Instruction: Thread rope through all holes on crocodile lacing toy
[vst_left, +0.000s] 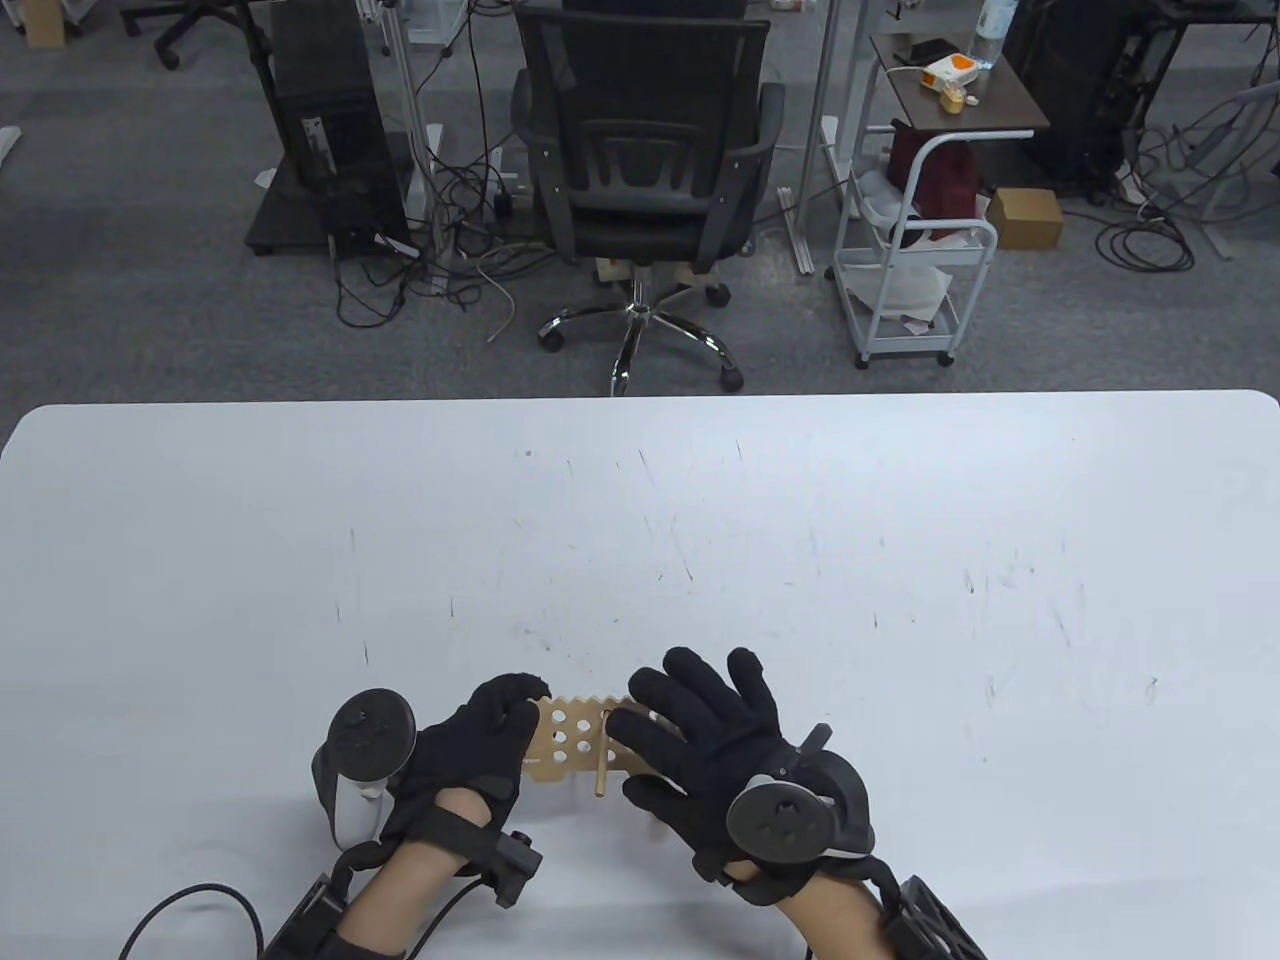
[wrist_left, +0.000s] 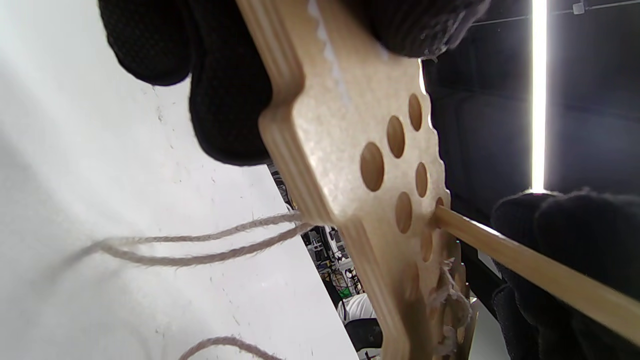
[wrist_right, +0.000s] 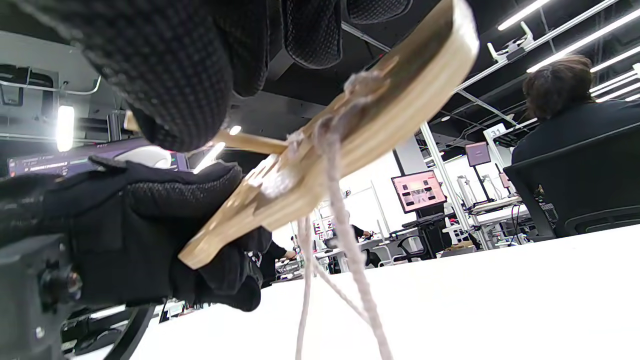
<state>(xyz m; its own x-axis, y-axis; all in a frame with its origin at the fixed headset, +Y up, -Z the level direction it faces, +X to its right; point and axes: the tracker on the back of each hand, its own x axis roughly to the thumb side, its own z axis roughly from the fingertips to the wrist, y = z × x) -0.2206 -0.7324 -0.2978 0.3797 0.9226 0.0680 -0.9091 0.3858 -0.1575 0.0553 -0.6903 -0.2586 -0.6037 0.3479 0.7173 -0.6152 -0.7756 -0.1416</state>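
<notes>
The wooden crocodile lacing board (vst_left: 572, 741) is held up above the white table (vst_left: 900, 560). My left hand (vst_left: 515, 715) grips its left end, fingers (wrist_left: 225, 100) curled round the edge. My right hand (vst_left: 650, 718) covers the right end and pinches a wooden needle (vst_left: 601, 762). In the left wrist view the needle (wrist_left: 525, 270) has its tip in one hole of the board (wrist_left: 350, 150). Pale rope (wrist_right: 345, 225) is laced through the holes near the right end of the board (wrist_right: 380, 120) and hangs down to the table. Several holes on the left stand bare.
Loose rope loops (wrist_left: 200, 245) lie on the table under the board. An office chair (vst_left: 640, 170) and a white cart (vst_left: 910, 250) stand beyond the far edge. A person (wrist_right: 565, 100) sits in the background.
</notes>
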